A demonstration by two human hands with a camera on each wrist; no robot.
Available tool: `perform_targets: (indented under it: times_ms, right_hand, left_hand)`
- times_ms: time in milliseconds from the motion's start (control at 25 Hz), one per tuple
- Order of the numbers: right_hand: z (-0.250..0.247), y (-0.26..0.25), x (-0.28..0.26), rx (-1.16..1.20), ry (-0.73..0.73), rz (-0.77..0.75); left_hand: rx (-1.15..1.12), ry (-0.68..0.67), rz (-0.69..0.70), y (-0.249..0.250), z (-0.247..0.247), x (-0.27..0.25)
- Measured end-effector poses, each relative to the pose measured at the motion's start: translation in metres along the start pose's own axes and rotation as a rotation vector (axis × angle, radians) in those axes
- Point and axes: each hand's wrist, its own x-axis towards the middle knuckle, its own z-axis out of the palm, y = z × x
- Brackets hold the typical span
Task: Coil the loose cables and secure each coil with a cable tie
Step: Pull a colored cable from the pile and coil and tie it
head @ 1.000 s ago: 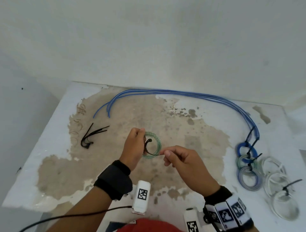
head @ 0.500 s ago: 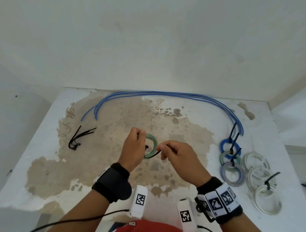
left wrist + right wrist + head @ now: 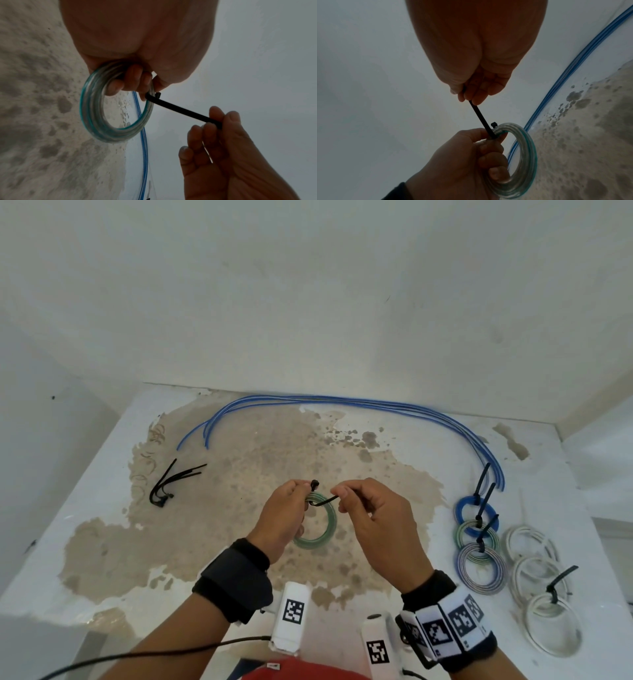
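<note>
Above table (image 3: 102, 542), head view: my left hand (image 3: 284, 518) pinches green coil (image 3: 325, 529), right hand (image 3: 373, 518) pinches cable tie (image 3: 323, 501) tail. Only square tracking markers on wristbands, no readable writing.

Left wrist: fingers curl through coil; I'd pull tail straight, steady.

Right wrist: tie head sits at coil rim; brace it, cinch snug.

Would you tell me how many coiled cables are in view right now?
7. One clear-green coil in the left hand; six lie at right: blue coil, green coil, grey coil, three white coils.
</note>
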Motion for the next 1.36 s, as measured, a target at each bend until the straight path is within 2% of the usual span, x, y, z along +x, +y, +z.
perform_targets:
  times_ms: [80, 240, 360, 440, 560, 680, 960, 1200, 1360]
  right_hand:
    - [-0.002, -0.003, -0.001, 0.035, -0.017, 0.012]
    - [-0.002, -0.008, -0.001, 0.239, -0.101, 0.152]
    - [0.001, -0.014, 0.0, 0.366, -0.131, 0.222]
    - [0.003, -0.018, 0.002, 0.423, -0.112, 0.314]
    - [0.006, -0.02, 0.005, 0.34, -0.024, 0.421]
    - [0.009, -0.018, 0.008, 0.282, 0.001, 0.483]
    - [0.006, -0.023, 0.011, 0.306, -0.032, 0.542]
    - [0.005, -0.027, 0.009, 0.385, -0.037, 0.586]
    - [0.008, -0.026, 0.007, 0.446, -0.036, 0.618]
  left_hand:
    - [-0.02, -0.022, -0.008, 0.0, 0.0, -0.003]
    - [-0.158, -0.015, -0.023, 0.006, 0.004, -0.009]
    - [-0.19, -0.012, 0.018, 0.01, 0.007, -0.014]
    - [-0.166, -0.006, 0.059, 0.01, 0.01, -0.017]
    - [-0.111, 0.002, 0.126, 0.01, 0.016, -0.021]
    - [-0.072, 0.002, 0.186, 0.008, 0.02, -0.024]
    - [0.026, 0.013, 0.333, 0.002, 0.019, -0.026]
    - [0.237, 0.08, 0.578, 0.001, 0.013, -0.033]
    - [0.296, 0.077, 0.656, 0.0, 0.012, -0.034]
